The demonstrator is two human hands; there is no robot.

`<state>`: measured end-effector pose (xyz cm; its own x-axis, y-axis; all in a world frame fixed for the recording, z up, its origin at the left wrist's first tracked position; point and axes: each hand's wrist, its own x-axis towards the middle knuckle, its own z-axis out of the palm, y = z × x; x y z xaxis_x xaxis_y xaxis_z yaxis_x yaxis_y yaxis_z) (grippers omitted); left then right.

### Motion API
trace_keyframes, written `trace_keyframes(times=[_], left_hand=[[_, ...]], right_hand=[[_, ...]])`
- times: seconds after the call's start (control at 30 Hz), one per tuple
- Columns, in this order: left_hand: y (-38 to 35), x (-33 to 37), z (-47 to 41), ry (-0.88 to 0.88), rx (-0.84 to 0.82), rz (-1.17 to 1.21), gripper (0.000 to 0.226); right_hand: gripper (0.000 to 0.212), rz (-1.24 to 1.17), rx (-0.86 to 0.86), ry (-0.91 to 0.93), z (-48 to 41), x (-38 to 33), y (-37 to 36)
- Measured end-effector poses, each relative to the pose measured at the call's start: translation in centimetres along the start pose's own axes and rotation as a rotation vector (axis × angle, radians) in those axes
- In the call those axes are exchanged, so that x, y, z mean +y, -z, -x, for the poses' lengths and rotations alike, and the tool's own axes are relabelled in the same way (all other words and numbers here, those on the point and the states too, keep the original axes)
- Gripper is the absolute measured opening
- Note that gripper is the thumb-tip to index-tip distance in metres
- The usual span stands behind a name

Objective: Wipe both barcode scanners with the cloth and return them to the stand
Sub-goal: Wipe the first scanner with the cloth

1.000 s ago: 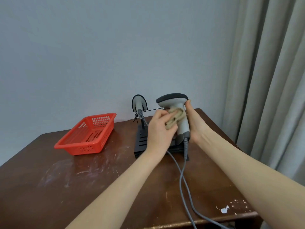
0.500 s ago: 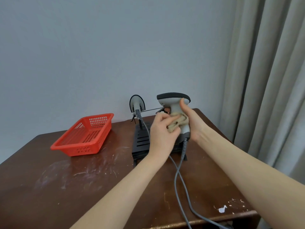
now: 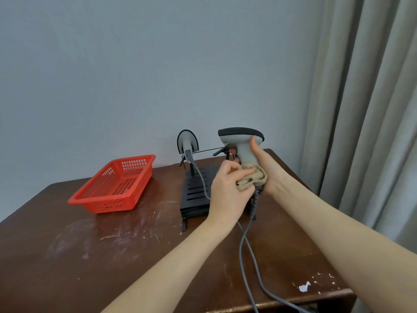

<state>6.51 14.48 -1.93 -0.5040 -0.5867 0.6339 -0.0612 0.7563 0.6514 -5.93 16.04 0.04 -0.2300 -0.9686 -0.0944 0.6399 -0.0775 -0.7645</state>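
- Head view shows a red basket [image 3: 114, 185] on the left part of the brown table [image 3: 90, 256]; nothing is visible inside it.
- Your right hand [image 3: 266, 170] is closed around the handle of the grey scanner [image 3: 242, 143], holding it upright above the black stand [image 3: 194, 195].
- Your left hand [image 3: 228, 193] pinches the beige cloth [image 3: 252, 179] with curled fingers and presses it on the lower handle.
- A second scanner [image 3: 187, 143] sits on the stand, at its far left side.
- Two grey cables [image 3: 246, 242] run from the scanners over the table edge near you.
- A curtain [image 3: 365, 109] hangs at the right, a plain wall behind.
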Motion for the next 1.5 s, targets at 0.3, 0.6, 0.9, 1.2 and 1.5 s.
trace_keyframes(times=[0.3, 0.6, 0.9, 1.2, 1.5], left_hand=[[1.3, 0.1, -3.5, 0.074, 0.137, -0.018, 0.025], [2.3, -2.7, -2.2, 0.411, 0.116, 0.112, 0.012], [1.7, -0.5, -3.2, 0.609, -0.242, 0.392, 0.033], [2.9, -0.8, -3.5, 0.712, -0.179, 0.627, 0.021], [2.6, -2.4, -3.3, 0.417, -0.173, 0.188, 0.020]], right_hand=[[0.052, -0.167, -0.141, -0.009, -0.4, 0.5, -1.3], [0.056, -0.047, 0.043, 0.091, -1.0, -0.1, -0.5], [0.066, 0.179, 0.192, 0.061, -2.3, 0.6, -1.6], [0.054, 0.069, 0.145, -0.005, -0.9, 0.1, -0.6], [0.029, -0.155, 0.098, 0.034, -1.0, 0.4, -1.1]])
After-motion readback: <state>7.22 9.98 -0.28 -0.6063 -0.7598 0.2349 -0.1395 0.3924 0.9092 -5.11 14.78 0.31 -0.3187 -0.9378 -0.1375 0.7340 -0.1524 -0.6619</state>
